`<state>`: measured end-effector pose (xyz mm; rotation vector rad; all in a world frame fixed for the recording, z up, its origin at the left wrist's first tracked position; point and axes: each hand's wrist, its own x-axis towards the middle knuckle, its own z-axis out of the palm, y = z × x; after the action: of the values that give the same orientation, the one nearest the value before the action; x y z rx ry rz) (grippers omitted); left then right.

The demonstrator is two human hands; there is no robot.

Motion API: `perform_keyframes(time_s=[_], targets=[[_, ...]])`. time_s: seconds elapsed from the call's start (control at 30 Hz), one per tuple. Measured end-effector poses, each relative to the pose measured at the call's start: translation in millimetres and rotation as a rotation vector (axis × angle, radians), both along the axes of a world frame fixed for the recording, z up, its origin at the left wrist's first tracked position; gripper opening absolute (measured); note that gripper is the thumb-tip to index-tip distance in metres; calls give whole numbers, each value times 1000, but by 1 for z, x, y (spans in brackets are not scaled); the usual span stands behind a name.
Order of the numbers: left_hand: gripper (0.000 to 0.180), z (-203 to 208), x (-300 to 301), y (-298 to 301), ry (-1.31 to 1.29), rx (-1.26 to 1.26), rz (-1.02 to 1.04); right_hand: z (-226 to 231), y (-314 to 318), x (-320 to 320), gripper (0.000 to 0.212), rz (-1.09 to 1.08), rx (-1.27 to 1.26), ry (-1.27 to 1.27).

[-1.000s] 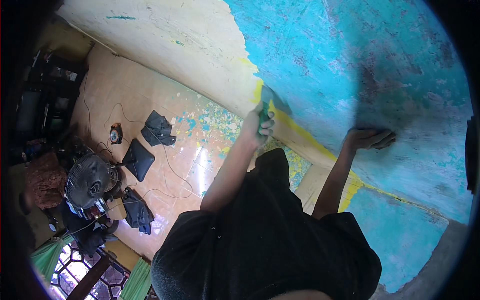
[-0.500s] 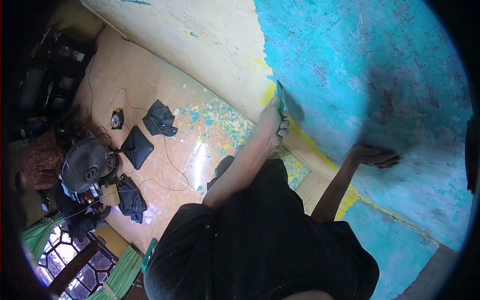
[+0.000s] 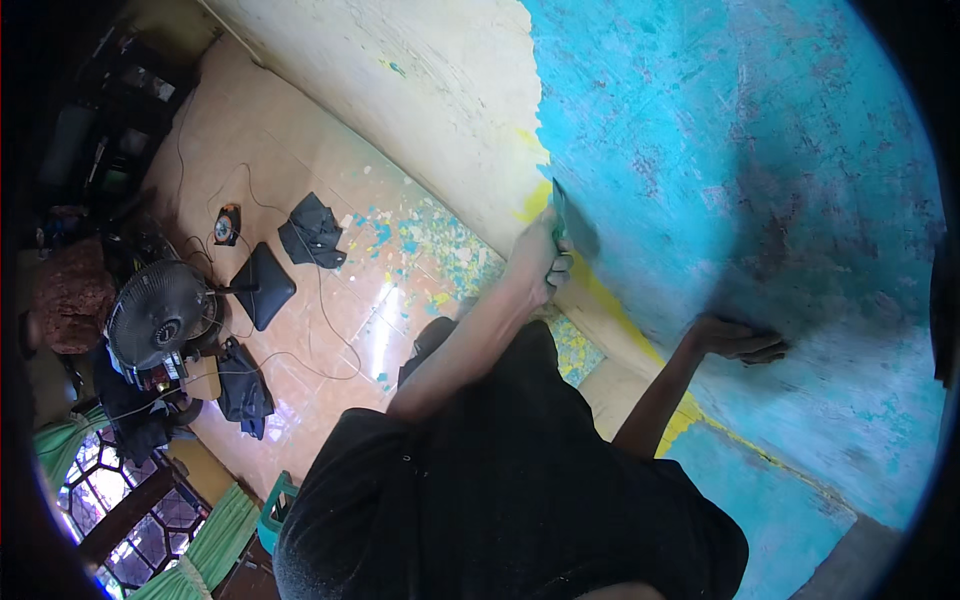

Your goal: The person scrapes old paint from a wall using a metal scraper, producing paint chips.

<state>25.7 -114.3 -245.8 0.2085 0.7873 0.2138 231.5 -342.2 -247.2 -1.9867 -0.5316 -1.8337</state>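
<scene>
My left hand [image 3: 538, 262] is closed around the handle of a scraper [image 3: 558, 203] with a thin, dark greenish blade. The blade points up along the wall, at the ragged border between flaking blue paint [image 3: 650, 90] and the stripped cream surface [image 3: 430, 110]. Beside the blade and below the hand, a band of yellow paint [image 3: 605, 298] shows at that border. My right hand [image 3: 738, 340] rests against the blue wall farther right, fingers stretched out and holding nothing. The fingers of my left hand hide most of the handle.
Blue, yellow and cream paint chips [image 3: 440, 245] litter the tiled floor along the wall. Left of them lie a dark cloth [image 3: 312, 232] and a loose cable. A black fan [image 3: 160, 315] stands farther left, above a window with green curtains [image 3: 215, 540].
The view has shifted slightly, with the floor things sliding left and the wall a little down. My grip on the scraper and my right hand's place on the wall look unchanged.
</scene>
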Motion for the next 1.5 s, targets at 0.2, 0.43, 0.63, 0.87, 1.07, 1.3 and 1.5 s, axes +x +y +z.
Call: perform_keyframes(time_s=[0.2,0.43,0.63,0.87,1.07,1.3,1.5], targets=[[18,-2,-5,9,75,-1,7,5,3,0,52,-33,-16,-31],[18,-3,-8,14,13,19,-16,3,-2,-1,52,-63,-64,-37],[19,-16,-7,17,6,13,25,6,4,0,51,-65,-53,-77],[20,-17,-9,15,-18,26,54,9,4,-1,51,-41,-50,-74],[20,-14,0,16,46,82,56,7,1,0,51,-59,-79,-72],[15,-70,11,24,94,-72,62,11,2,-5,51,-45,-38,-48],[20,-27,-2,-1,3,-36,-1,3,-2,0,51,-17,-54,-62]])
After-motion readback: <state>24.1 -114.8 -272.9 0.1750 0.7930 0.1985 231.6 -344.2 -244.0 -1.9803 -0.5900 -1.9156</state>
